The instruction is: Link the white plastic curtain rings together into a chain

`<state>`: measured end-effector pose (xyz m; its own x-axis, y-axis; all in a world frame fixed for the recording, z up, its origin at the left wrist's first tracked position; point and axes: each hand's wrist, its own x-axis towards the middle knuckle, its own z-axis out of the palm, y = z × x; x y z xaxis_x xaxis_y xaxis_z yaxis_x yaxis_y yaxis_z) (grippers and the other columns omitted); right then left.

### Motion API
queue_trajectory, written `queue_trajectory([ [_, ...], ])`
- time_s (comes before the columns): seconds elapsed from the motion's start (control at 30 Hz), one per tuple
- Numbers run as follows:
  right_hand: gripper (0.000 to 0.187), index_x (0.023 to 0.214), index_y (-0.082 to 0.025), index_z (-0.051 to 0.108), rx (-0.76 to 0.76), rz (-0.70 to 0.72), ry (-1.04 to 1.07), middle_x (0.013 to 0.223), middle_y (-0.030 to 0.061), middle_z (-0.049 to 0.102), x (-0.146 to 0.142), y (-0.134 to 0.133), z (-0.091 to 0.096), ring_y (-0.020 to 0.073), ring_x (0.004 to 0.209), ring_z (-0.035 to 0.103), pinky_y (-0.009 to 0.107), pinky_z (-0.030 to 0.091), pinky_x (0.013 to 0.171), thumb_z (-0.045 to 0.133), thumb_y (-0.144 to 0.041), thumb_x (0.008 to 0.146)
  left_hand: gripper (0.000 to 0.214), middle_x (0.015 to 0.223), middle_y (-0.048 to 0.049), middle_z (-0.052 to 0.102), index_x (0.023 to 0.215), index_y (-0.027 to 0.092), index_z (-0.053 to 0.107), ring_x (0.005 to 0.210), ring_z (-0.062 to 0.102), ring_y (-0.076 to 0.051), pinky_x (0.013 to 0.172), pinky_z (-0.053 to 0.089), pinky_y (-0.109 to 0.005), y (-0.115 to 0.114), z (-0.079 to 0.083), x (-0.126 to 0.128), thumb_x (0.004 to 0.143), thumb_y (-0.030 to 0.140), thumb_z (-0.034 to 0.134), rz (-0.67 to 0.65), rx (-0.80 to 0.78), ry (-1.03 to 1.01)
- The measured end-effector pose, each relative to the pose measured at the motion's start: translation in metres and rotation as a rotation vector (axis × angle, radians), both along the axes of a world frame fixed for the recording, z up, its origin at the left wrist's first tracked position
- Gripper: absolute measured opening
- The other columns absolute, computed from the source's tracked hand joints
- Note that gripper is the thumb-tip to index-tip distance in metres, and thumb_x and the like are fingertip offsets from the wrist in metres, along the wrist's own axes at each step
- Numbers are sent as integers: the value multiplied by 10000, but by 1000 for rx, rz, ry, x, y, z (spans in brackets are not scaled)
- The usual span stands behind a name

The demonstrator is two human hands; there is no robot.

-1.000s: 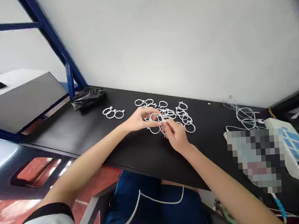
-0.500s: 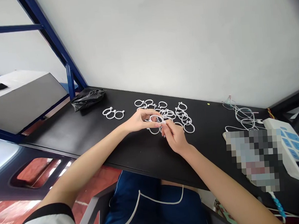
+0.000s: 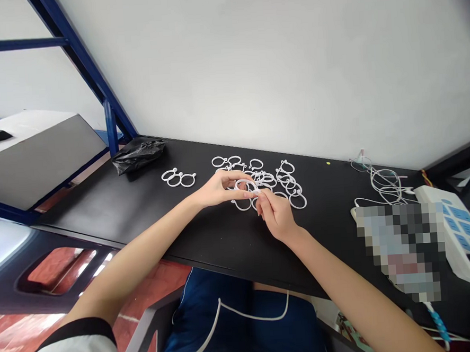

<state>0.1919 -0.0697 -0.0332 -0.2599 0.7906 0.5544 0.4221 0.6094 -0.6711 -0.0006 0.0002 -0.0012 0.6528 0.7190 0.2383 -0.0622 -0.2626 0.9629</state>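
Between my two hands is one white curtain ring (image 3: 244, 182), held up over the black desk. My left hand (image 3: 220, 189) grips the ring's left side between thumb and fingers. At the ring's right end, where its small eyelet sits, my right hand (image 3: 275, 210) pinches it with thumb and forefinger; the fingertips hide the detail there. Beneath and behind my hands lies a loose heap of several similar rings (image 3: 297, 200). Apart from the heap, on the left, 3 rings (image 3: 187, 180) lie touching one another.
A crumpled black plastic bag (image 3: 138, 156) lies at the desk's back left. On the right are tangled white earphones (image 3: 385, 182), a blurred-out phone-like object (image 3: 403, 256) with a cable, and a white power strip (image 3: 457, 226). A wall rises behind the black desk (image 3: 223, 246).
Both hands stay in nearly the same place on the ring. The fingers of my right hand have shifted slightly at the eyelet end.
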Motion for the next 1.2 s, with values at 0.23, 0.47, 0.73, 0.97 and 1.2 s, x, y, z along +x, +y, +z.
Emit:
queue_trajectory([
  [0.23,319,785,-211,505,-6,0,-24,565,-44,496,1,0,0,94,476,489,242,407,536,333,-286,1043,311,727,2,546,952,117,708,699,485,-109,624,391,-252,0,0,-1,710,286,804,12,8,2],
  [0.47,297,867,-205,529,-8,-17,-60,567,-46,517,1,-1,-1,92,453,489,238,406,523,314,-301,1048,320,741,-4,566,948,118,711,723,501,-117,655,421,-258,0,1,-1,691,280,812,21,32,12],
  [0.73,323,883,-202,541,-14,-27,-109,562,-35,538,3,-1,-1,104,471,512,244,416,539,298,-333,1051,346,761,-7,562,994,122,709,741,514,-123,663,428,-263,2,1,-4,716,307,801,9,88,72],
  [0.97,336,861,-205,530,-13,-31,-121,566,-30,539,2,-1,0,105,472,507,242,405,535,288,-342,1051,339,733,5,548,1000,121,717,723,511,-117,661,433,-260,2,1,-3,722,300,791,4,87,77],
  [1.2,325,858,-202,529,-12,-15,-101,584,-25,546,2,-2,-1,104,487,516,241,412,538,299,-328,1049,342,742,0,567,1012,120,715,733,521,-119,665,435,-259,1,2,-4,728,294,789,-5,73,83],
])
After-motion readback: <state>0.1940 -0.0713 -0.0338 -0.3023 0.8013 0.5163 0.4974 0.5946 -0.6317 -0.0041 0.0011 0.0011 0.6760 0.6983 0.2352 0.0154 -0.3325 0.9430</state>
